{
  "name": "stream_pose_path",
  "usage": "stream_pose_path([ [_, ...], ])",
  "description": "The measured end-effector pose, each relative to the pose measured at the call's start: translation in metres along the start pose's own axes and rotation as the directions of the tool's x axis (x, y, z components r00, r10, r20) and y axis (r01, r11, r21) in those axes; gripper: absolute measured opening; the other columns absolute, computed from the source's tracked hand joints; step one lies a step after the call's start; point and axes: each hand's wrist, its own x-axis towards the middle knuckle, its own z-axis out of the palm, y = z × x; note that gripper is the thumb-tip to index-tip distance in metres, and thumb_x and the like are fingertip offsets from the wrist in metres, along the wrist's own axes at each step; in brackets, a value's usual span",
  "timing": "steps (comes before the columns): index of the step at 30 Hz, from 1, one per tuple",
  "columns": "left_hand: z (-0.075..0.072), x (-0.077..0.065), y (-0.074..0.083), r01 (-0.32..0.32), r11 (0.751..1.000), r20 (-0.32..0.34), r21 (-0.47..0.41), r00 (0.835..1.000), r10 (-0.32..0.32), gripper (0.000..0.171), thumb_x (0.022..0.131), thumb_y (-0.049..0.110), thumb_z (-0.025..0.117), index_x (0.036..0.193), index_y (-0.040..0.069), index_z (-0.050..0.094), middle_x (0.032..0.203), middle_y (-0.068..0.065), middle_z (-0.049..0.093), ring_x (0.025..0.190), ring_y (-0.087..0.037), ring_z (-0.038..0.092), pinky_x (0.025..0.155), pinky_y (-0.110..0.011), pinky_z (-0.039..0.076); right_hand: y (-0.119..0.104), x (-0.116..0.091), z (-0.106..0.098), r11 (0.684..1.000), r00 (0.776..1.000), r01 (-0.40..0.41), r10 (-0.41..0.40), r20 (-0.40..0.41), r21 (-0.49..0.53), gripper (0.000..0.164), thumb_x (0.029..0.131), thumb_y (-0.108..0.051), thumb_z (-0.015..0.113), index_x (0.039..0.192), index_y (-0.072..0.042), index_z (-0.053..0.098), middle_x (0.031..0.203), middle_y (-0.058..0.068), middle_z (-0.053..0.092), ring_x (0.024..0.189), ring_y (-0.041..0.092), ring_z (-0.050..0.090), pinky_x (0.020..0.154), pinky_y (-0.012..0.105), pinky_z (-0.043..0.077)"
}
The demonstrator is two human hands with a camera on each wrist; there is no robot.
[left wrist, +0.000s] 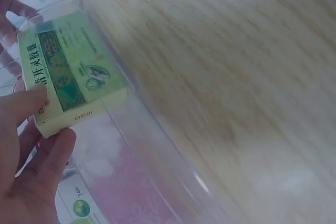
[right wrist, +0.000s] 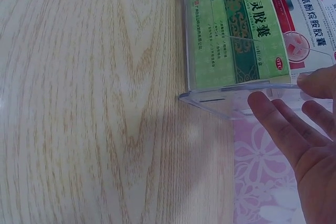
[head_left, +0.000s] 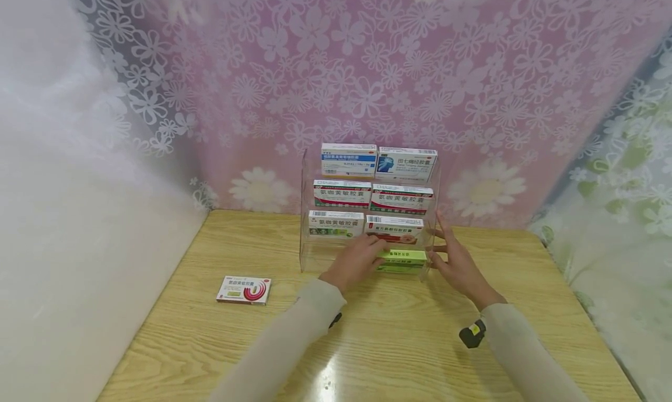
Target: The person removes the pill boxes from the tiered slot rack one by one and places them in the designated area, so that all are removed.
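A clear acrylic tiered stand (head_left: 303,238) holds medicine boxes in rows. My left hand (head_left: 358,260) pinches the left end of a green medicine box (head_left: 412,262) in the lowest tier; in the left wrist view the thumb lies on its printed face and fingers are at its end. My right hand (head_left: 462,272) is at the stand's right side, its fairly straight fingers (right wrist: 278,124) against the outside of the side panel (right wrist: 247,98), thumb near the panel's edge. Directly above the green box sits a white and red box (head_left: 399,226), partly covered by the left hand.
A white medicine box (head_left: 244,290) with a red curved design lies flat on the wooden table (head_left: 399,343), left of the stand. Blue-and-white boxes (head_left: 349,160) fill the top tier, red-and-white ones (head_left: 342,194) the tier below. A pink floral backdrop (head_left: 252,110) rises behind.
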Motion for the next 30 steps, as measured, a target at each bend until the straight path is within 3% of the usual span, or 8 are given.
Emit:
stream_pose_path([
  [7, 0.003, -0.003, -0.011, -0.015, 0.993, -0.057, -0.114, 0.998, 0.009, 0.028, 0.109, 0.025, 0.069, 0.136, 0.020, 0.069, 0.135, 0.005, 0.070, 0.129, -0.014, 0.065, 0.112, -0.024, 0.055, 0.001, 0.000, 0.001, 1.000, 1.000, -0.002, 0.002, -0.001, 0.019, 0.108, 0.106, 0.011, 0.059, 0.176, -0.037, -0.009, 0.166, 0.035, 0.039, 0.123, 0.061, 0.066, 0.079, 0.043, 0.070],
  [13, -0.026, -0.009, -0.021, 0.017, 0.984, -0.018, -0.176, 1.000, -0.021, 0.032, 0.110, 0.027, 0.068, 0.141, 0.021, 0.068, 0.147, 0.001, 0.067, 0.147, -0.023, 0.058, 0.123, -0.037, 0.049, 0.001, 0.000, 0.001, 1.000, 1.000, -0.004, 0.004, -0.001, 0.012, 0.107, 0.106, 0.011, 0.058, 0.176, -0.034, -0.009, 0.166, 0.036, 0.038, 0.123, 0.060, 0.066, 0.078, 0.037, 0.069],
  [16, -0.044, -0.015, -0.026, 0.001, 0.981, -0.026, -0.194, 1.000, -0.007, 0.033, 0.109, 0.028, 0.069, 0.141, 0.020, 0.069, 0.147, 0.000, 0.069, 0.140, -0.023, 0.064, 0.120, -0.039, 0.053, 0.001, 0.000, 0.001, 1.000, 1.000, -0.001, 0.001, -0.009, 0.005, 0.106, 0.106, 0.011, 0.058, 0.176, -0.034, -0.008, 0.165, 0.038, 0.038, 0.123, 0.061, 0.066, 0.078, 0.038, 0.069],
  [18, -0.054, -0.021, -0.032, -0.005, 0.975, -0.041, -0.221, 0.999, -0.004, 0.033, 0.108, 0.027, 0.070, 0.139, 0.019, 0.070, 0.143, 0.000, 0.071, 0.126, -0.020, 0.071, 0.112, -0.037, 0.058, 0.001, 0.001, 0.001, 1.000, 1.000, -0.002, 0.002, -0.009, -0.003, 0.106, 0.106, 0.011, 0.058, 0.176, -0.035, -0.008, 0.164, 0.038, 0.039, 0.122, 0.061, 0.067, 0.078, 0.039, 0.070],
  [22, -0.069, -0.038, -0.047, 0.001, 0.957, -0.048, -0.290, 0.999, -0.015, 0.031, 0.106, 0.024, 0.073, 0.137, 0.019, 0.072, 0.140, -0.001, 0.073, 0.113, -0.016, 0.073, 0.101, -0.034, 0.062, 0.001, 0.001, 0.001, 1.000, 1.000, 0.003, -0.003, -0.007, -0.014, 0.106, 0.106, 0.011, 0.058, 0.176, -0.033, -0.008, 0.164, 0.039, 0.039, 0.122, 0.061, 0.067, 0.078, 0.039, 0.070],
  [25, -0.075, -0.052, -0.061, 0.023, 0.941, -0.001, -0.336, 1.000, -0.025, 0.029, 0.106, 0.022, 0.074, 0.135, 0.018, 0.073, 0.136, -0.001, 0.074, 0.112, -0.016, 0.073, 0.097, -0.033, 0.063, 0.001, 0.001, 0.001, 1.000, 1.000, 0.002, -0.002, -0.005, -0.014, 0.104, 0.106, 0.010, 0.058, 0.177, -0.030, -0.008, 0.164, 0.039, 0.039, 0.122, 0.061, 0.067, 0.078, 0.039, 0.070],
  [30, -0.075, -0.078, -0.086, 0.134, 0.910, 0.148, -0.393, 0.986, -0.081, 0.028, 0.106, 0.023, 0.075, 0.133, 0.021, 0.074, 0.131, 0.003, 0.075, 0.114, -0.014, 0.073, 0.096, -0.033, 0.063, 0.001, 0.001, 0.001, 1.000, 1.000, 0.002, -0.002, -0.003, -0.014, 0.102, 0.107, 0.010, 0.059, 0.177, -0.026, -0.007, 0.164, 0.038, 0.039, 0.122, 0.060, 0.067, 0.078, 0.038, 0.069],
])
